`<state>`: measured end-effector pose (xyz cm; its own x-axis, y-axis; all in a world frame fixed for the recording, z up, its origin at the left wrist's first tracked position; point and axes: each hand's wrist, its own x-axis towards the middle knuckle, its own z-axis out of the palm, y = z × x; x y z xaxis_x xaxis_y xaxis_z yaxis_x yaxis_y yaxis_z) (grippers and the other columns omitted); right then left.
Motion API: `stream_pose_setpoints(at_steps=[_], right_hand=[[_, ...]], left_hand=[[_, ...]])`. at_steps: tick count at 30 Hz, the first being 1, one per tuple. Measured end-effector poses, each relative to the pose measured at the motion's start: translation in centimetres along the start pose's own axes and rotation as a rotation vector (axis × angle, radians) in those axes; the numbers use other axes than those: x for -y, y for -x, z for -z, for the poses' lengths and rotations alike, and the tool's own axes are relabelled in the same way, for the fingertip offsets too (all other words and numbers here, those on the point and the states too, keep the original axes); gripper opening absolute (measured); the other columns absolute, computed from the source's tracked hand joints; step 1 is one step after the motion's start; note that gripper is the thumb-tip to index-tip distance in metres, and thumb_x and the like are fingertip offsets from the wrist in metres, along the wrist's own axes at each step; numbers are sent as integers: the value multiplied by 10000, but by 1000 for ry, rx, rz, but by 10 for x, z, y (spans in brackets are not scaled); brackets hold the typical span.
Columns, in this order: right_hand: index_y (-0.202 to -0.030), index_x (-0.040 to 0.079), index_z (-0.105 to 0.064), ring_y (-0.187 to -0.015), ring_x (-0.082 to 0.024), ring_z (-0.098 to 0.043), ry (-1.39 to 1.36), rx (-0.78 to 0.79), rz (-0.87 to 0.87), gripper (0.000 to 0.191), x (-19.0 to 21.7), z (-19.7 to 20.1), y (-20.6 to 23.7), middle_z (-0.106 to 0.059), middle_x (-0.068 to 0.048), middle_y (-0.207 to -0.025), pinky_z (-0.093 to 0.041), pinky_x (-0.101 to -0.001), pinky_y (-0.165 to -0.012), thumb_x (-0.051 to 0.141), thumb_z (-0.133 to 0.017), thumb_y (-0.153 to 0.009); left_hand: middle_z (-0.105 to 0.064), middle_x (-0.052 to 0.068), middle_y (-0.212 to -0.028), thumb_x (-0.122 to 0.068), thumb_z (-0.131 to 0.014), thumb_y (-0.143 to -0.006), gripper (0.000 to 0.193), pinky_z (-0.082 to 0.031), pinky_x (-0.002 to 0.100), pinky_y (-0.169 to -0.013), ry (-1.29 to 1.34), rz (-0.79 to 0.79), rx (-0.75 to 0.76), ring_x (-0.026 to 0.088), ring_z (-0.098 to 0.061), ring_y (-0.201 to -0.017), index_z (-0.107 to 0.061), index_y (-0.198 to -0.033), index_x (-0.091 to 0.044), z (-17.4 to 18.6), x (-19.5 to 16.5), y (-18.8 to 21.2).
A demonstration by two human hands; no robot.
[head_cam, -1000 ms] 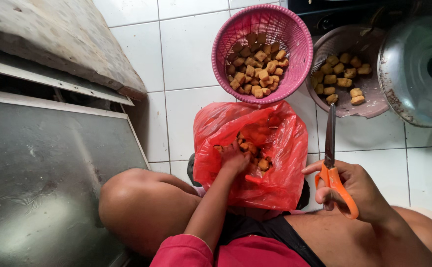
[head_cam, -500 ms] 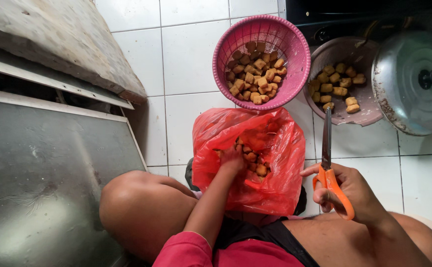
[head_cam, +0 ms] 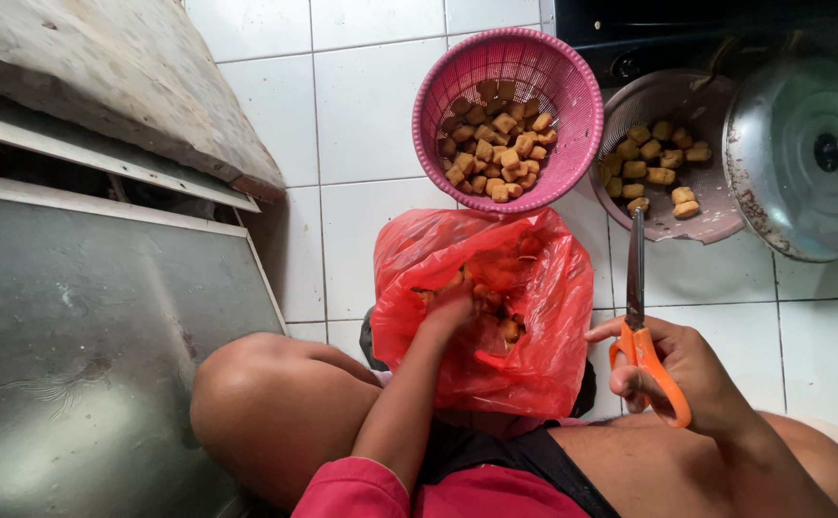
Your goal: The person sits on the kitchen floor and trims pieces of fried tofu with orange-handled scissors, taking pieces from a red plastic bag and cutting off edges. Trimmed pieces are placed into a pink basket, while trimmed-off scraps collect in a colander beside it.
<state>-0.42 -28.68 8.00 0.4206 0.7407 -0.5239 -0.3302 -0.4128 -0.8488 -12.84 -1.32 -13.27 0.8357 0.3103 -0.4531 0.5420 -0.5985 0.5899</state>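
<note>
Squatting low over a white tiled floor (head_cam: 371, 105), bare knee (head_cam: 256, 403) at the left. Reaching with the left hand (head_cam: 448, 312) into the mouth of a red plastic bag (head_cam: 534, 374) that sits just in front of the legs, fingers down among the brown fried cubes (head_cam: 500, 321) inside; cannot tell whether those fingers have closed on a piece or only touch them, since the fingertips are hidden in the heap. Holding orange-handled scissors (head_cam: 636, 288) in the right hand (head_cam: 692, 379), fingers curled through and around the loops, blades together and pointing away, just beside the bag's right edge and cutting nothing. Beyond the bag, a bright pink basket (head_cam: 572, 86) partly filled with the same cubes; to its right a duller basket (head_cam: 707, 225) with fewer, touching or overlapped by a round metal lid (head_cam: 803, 163). By the look of it, the picking-out step: fetching a cube from the bag while the scissors wait. Calls next for a firm pinch on a single cube, a lift clear of the loose plastic, and a meeting with the blades above one of the baskets, with fingertips kept well off the cutting line and the thin bag kept away from the points.
</note>
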Motion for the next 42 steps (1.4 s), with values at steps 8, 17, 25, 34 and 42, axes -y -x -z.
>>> stream_pose_setpoints(at_steps=[8,17,25,34,42], right_hand=[[-1219,-7,-716,-506,-104,-592,4,26,-35,582,3,-4,-1,-601,-16,-662,-495,-265,-451,229,-860,-707],[-1435,37,-524,-750,-133,-616,54,505,-44,913,3,-11,-3,-640,-45,-881,-523,-291,-674,511,-860,-731],[-1492,37,-414,-891,-221,-628,-29,657,-42,1202,18,-14,3,-604,-92,-947,-532,-374,-836,830,-749,-654],[-1119,-90,-664,-546,-150,-568,16,399,-124,748,-3,-4,0,-629,-85,-694,-447,-301,-476,486,-882,-695],[-1217,-143,-625,-513,-134,-575,-258,169,54,578,-20,9,-11,-625,-69,-611,-456,-272,-436,189,-826,-789]], left_hand=[[-555,58,-927,-321,-536,-1060,276,-475,364,-699,859,-285,96,177,-544,-799,-487,-1203,-90,30,-72,11],[-497,-18,-959,-493,-353,-1133,523,-369,224,-728,1329,-371,245,69,-430,-835,-582,-1257,-39,84,-131,55],[-425,-52,-901,-491,-298,-1161,594,-310,214,-692,1453,-526,232,51,-360,-778,-565,-1358,1,101,-152,76],[-426,-74,-876,-324,-416,-1178,390,-315,181,-688,1311,-620,496,23,-369,-758,-552,-1385,-23,79,-154,87],[-517,-44,-925,-496,-314,-1135,598,-382,183,-669,1773,-389,401,36,-438,-763,-398,-1585,-112,74,-162,26]])
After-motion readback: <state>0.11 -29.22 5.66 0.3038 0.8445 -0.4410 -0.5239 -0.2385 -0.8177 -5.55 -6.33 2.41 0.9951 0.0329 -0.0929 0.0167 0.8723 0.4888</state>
